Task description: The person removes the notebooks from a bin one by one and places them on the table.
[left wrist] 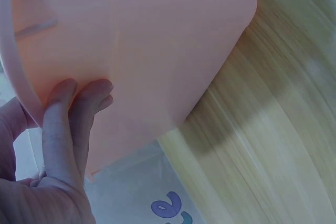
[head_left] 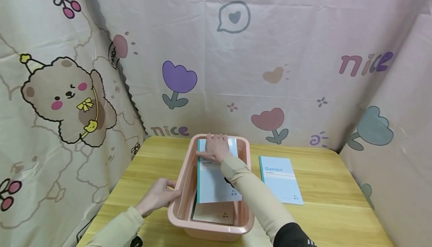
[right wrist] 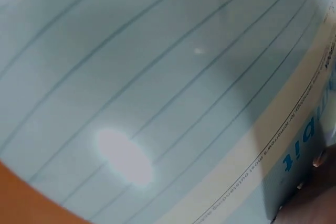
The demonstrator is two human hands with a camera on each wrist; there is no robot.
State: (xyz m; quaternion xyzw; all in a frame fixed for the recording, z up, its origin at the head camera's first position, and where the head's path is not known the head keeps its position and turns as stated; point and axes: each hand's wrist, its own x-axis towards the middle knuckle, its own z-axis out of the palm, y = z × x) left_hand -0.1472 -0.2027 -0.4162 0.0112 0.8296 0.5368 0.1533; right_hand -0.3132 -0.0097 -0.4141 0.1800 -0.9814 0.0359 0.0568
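Observation:
A pink plastic basin (head_left: pixel 190 229) stands on the table. My left hand (head_left: pixel 158 196) pinches its left rim, with the fingers on the outer wall in the left wrist view and the thumb over the rim. A light blue notebook (head_left: pixel 216 185) with a green spine lies tilted inside the basin. Over its upper part rests my right hand (head_left: pixel 217 147), fingers pointing to the far rim and thumb out towards the spine. Below the blue notebook shows a beige-brown notebook (head_left: pixel 210 212); most of it is hidden.
Another light blue notebook (head_left: pixel 280 179), marked Gambit, lies flat on the wooden table (head_left: pixel 330 187) to the right of the basin. A printed cloth (head_left: pixel 209 51) hangs behind the table and along its sides.

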